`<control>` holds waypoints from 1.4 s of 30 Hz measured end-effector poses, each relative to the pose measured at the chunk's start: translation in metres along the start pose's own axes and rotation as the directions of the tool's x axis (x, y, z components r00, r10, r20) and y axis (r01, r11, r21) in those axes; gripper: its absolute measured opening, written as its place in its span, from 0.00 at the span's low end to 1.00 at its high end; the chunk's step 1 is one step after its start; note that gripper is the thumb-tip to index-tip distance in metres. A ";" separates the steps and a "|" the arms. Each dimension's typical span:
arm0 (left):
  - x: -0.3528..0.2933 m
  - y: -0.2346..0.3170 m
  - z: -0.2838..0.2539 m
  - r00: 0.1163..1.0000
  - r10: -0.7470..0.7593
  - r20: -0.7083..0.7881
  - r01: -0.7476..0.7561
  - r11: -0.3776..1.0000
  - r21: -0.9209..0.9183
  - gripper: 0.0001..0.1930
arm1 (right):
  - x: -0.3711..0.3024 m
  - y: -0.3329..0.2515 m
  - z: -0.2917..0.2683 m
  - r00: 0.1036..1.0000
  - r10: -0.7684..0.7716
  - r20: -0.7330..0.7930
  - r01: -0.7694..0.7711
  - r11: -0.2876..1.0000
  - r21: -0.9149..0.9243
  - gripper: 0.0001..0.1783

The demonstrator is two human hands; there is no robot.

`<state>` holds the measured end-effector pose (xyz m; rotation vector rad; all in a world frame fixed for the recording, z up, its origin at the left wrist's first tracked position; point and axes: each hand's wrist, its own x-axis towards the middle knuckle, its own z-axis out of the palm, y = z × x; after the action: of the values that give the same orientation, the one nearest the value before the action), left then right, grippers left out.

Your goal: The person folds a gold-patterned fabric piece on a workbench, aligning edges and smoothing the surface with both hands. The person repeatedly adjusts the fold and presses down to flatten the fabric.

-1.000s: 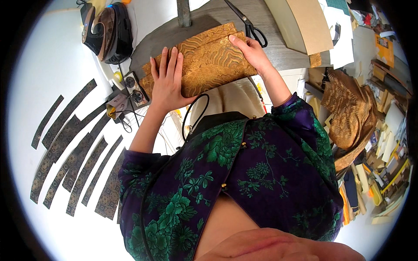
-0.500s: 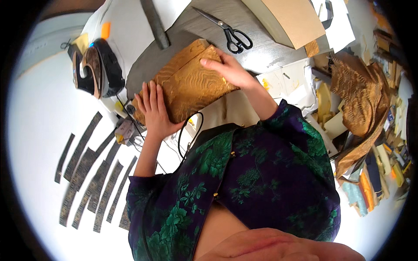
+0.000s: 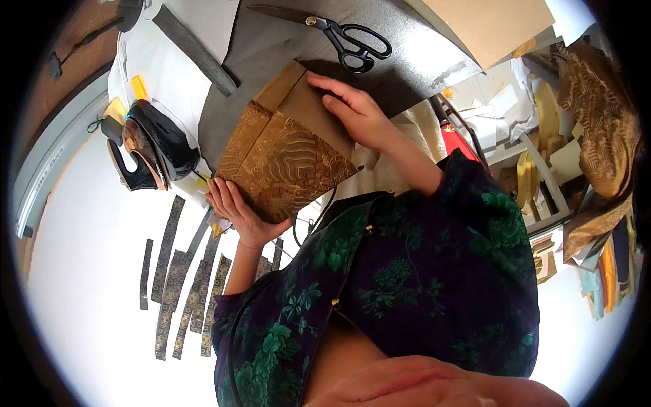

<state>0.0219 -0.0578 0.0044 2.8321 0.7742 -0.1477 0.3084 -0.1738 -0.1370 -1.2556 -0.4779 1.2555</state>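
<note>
Between my hands is a flat box-shaped piece (image 3: 278, 159), with brown-gold patterned brocade over its left and near part. A plain brown face shows at its far right, bounded by a slanting fabric edge. My left hand (image 3: 239, 214) grips the near left corner, fingers over the left end and thumb along the near edge. At the far right end, my right hand (image 3: 356, 112) holds the piece with fingers along the edge and thumb over the plain face. The underside is hidden. Black-handled scissors (image 3: 349, 44) lie beyond it, blades toward the left.
An iron (image 3: 152, 146) stands on the left. A dark strip (image 3: 196, 51) lies at the far left on white sheets. Patterned dark strips (image 3: 173, 292) are at the lower left. A large tan box (image 3: 488, 24) stands far right, near crumpled brocade (image 3: 600, 129) and fabric scraps.
The box-shaped piece has turned and its plain brown face now shows at the right. My left hand has slid from its top to the left corner. The whole view has shifted.
</note>
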 end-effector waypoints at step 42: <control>0.000 -0.001 -0.003 0.997 -0.028 -0.070 0.021 0.994 -0.104 0.70 | 0.064 -0.073 -0.052 0.747 0.068 0.661 0.659 0.058 -0.750 0.58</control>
<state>0.0216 -0.0556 0.0071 2.7442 0.8069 -0.0104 0.4048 -0.1269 -0.1111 -1.6451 -2.2869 0.7283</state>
